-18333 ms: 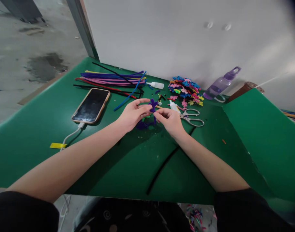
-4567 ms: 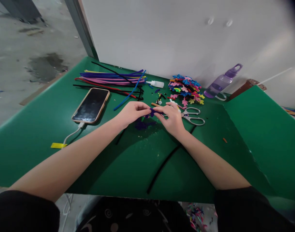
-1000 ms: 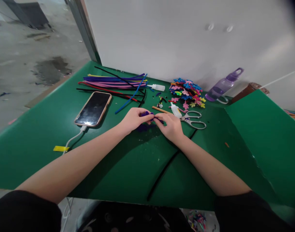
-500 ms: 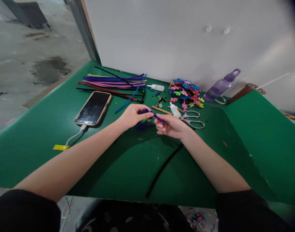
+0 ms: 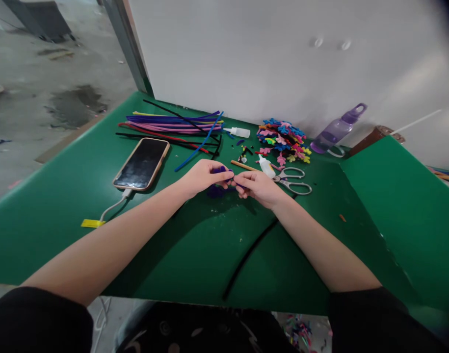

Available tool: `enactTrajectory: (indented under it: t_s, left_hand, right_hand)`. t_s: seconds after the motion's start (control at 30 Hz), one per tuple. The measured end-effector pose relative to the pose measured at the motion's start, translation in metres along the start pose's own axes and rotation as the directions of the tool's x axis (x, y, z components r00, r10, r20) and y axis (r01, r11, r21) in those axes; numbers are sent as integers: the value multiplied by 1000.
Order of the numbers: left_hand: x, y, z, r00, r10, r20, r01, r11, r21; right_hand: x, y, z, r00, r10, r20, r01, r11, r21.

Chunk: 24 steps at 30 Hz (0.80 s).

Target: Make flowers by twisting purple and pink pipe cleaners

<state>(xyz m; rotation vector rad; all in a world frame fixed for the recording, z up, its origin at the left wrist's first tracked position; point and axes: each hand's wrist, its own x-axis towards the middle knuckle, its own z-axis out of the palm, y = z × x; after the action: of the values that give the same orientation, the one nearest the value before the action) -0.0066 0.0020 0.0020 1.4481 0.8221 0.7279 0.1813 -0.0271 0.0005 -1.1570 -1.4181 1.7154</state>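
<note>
Pinching a purple fuzzy piece (image 5: 222, 169) between them, left hand (image 5: 205, 175) and right hand (image 5: 258, 187) sit close together

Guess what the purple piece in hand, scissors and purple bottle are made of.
Purple piece: probably fuzzy fibre, looking matt and soft. Scissors: apparently metal, dull and silvery where visible. Purple bottle: glossy, likely plastic, perhaps glass, being tinted and see-through.

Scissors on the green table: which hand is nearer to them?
The right hand. It is close beside the scissors, just to their left; the left hand is farther left, beyond the right hand.
</note>
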Motion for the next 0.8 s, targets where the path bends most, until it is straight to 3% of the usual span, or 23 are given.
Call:
enactTrajectory:
  t_s: [0.13, 0.23, 0.3, 0.4, 0.47, 0.53, 0.6, 0.7, 0.8]
  left_hand:
    - [0, -2, 2, 998, -14, -62, 13, 1000, -13]
    - [0, -2, 3, 992, -91, -88, 81, 990, -116]
    - [1, -2, 4, 984, -159, -85, 137, 966, -221]
    - [2, -1, 3, 963, -266, -50, 230, 902, -366]
    - [2, -1, 2, 949, -315, -8, 285, 869, -405]
    - [3, -1, 2, 951, -308, 4, 286, 876, -389]
    - [3, 0, 2, 966, -256, -19, 234, 908, -348]
    - [2, 2, 4, 992, -102, -74, 81, 965, -249]
    - [-1, 5, 4, 992, 117, -49, -116, 993, 19]
  right_hand:
    - [0, -2, 0, 986, -163, -22, 151, 949, -278]
    - [-2, -3, 1, 959, -280, -40, 229, 851, -473]
    - [-5, -3, 2, 906, -422, -39, 300, 704, -644]
    - [-7, 0, 3, 807, -589, 47, 347, 408, -844]
    - [-8, 1, 4, 788, -611, 82, 345, 327, -880]
    - [-7, 1, 5, 804, -593, 36, 341, 411, -845]
    - [-5, 0, 4, 861, -505, -59, 317, 625, -714]
    - [-1, -3, 2, 969, -222, -106, 185, 942, -280]
    - [-1, -5, 1, 1000, -11, 3, 10, 995, 98]
